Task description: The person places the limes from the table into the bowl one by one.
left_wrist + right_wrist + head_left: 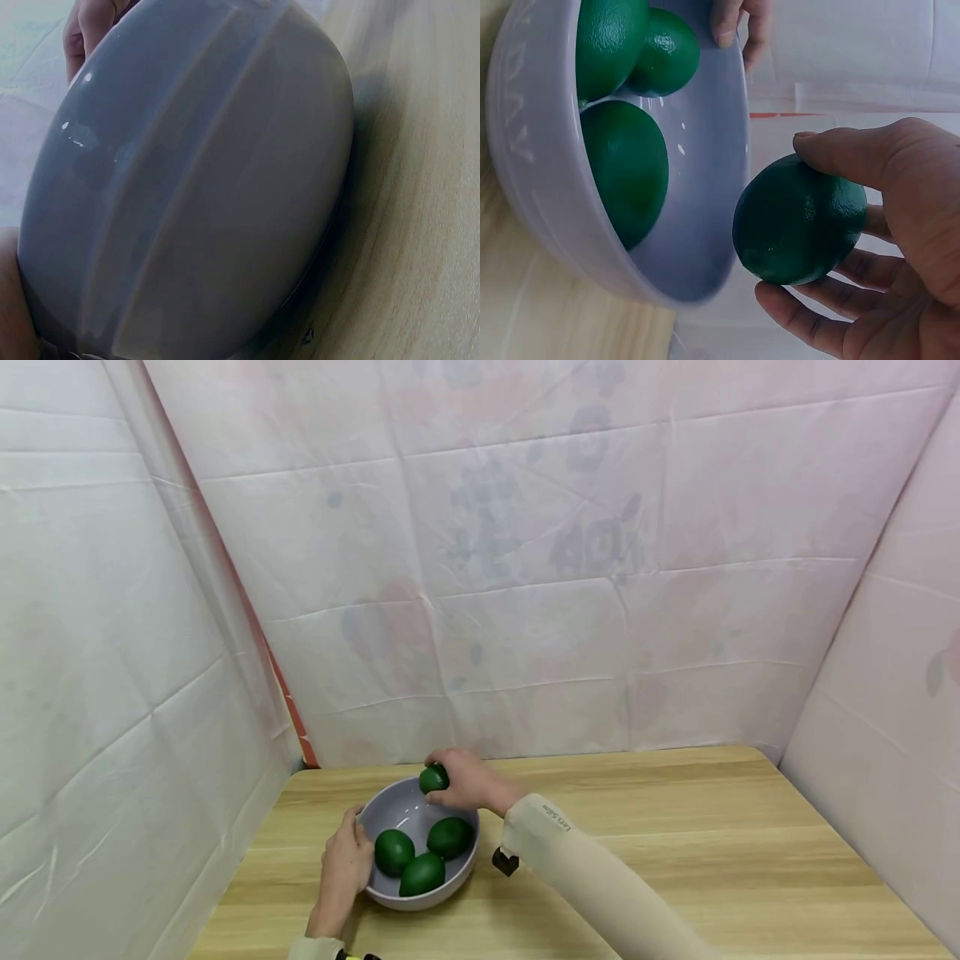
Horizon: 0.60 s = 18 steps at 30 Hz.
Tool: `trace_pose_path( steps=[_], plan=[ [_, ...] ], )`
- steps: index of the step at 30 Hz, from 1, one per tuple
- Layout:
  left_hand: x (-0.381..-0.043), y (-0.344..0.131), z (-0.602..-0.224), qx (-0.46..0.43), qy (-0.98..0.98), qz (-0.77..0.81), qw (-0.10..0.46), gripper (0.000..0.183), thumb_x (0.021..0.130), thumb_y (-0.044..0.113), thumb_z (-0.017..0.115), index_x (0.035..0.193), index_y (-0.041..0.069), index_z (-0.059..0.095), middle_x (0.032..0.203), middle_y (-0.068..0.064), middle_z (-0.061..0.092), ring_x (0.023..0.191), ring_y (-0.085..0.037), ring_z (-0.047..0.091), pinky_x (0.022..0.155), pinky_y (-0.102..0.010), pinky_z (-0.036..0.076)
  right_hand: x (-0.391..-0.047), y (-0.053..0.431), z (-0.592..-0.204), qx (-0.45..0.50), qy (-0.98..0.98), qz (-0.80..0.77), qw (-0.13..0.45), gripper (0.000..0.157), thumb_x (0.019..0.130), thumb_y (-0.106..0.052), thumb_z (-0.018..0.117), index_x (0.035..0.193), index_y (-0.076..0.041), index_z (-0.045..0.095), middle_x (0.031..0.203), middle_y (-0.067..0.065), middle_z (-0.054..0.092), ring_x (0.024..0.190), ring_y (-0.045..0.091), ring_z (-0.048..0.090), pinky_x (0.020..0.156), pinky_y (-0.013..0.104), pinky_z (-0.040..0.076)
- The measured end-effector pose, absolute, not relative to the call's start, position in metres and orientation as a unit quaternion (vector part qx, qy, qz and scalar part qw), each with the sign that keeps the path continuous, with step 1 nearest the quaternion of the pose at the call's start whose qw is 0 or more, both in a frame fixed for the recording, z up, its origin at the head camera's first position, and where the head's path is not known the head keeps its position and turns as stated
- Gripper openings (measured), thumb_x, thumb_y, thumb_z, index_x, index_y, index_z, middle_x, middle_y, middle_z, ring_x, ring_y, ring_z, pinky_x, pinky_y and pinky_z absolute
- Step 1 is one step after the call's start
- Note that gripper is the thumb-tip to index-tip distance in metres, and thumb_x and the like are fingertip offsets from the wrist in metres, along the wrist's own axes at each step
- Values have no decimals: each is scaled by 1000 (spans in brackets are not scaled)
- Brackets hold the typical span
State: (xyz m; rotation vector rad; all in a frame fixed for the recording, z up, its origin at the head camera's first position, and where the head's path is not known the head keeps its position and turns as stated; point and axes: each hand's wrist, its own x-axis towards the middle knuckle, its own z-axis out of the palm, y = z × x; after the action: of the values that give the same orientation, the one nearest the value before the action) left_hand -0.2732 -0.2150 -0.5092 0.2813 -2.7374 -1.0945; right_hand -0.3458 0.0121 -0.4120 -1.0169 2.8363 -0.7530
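A pale grey-purple bowl [411,902] stands on the table, holding a green oval fruit [394,852] at its left, another green oval fruit [450,837] at its right and a third green oval fruit [422,874] nearest me. My left hand [347,864] grips the bowl's left rim, and the left wrist view looks at the bowl's outer wall [195,195]. Over the far rim, my right hand [468,781] holds a smooth dark green oval fruit [799,221] between thumb and fingertips. The right wrist view has this fruit just beside the rim, apart from the others.
The bowl sits toward the left of a light wood-grain table [675,827]. White sheeting [525,610] hangs behind the table, with more at the left and right sides. A narrow red-orange strip [292,710] shows at the back left corner.
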Motion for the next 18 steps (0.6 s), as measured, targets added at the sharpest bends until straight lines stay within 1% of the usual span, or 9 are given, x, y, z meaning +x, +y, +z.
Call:
trace_pose_path(
  steps=[5, 8, 13, 18],
  plan=[
    [-274, -215, -508, 98, -921, -365, 93, 47, 107, 13, 27, 152, 8, 40, 146, -29, 54, 130, -48, 57, 102, -63, 50, -347, 5, -415, -319, 910, -262, 32, 53, 91, -31, 75, 136, -7, 60, 129, 9, 69, 105, 17, 66, 88, 27, 56],
    [-274, -216, -507, 97, -921, -364, 95, 47, 107, 13, 28, 152, 8, 40, 145, -29, 55, 130, -47, 57, 103, -63, 49, -349, 1, -419, -316, 908, -274, 36, 54, 91, -32, 75, 136, -6, 60, 127, 9, 68, 102, 16, 66, 85, 26, 56],
    [-274, -215, -506, 95, -922, -365, 87, 47, 107, 12, 28, 152, 7, 39, 145, -29, 55, 129, -47, 58, 101, -63, 50, -351, -4, -428, -310, 906, -285, 44, 54, 91, -34, 75, 135, -6, 60, 124, 8, 68, 97, 11, 63, 81, 23, 54],
    [-274, -216, -505, 95, -924, -361, 86, 47, 107, 12, 29, 152, 7, 39, 143, -29, 56, 128, -46, 59, 100, -63, 51, -352, -9, -434, -300, 906, -295, 44, 54, 91, -36, 74, 134, -6, 61, 120, 8, 69, 93, 11, 63, 79, 22, 54]
  ],
)
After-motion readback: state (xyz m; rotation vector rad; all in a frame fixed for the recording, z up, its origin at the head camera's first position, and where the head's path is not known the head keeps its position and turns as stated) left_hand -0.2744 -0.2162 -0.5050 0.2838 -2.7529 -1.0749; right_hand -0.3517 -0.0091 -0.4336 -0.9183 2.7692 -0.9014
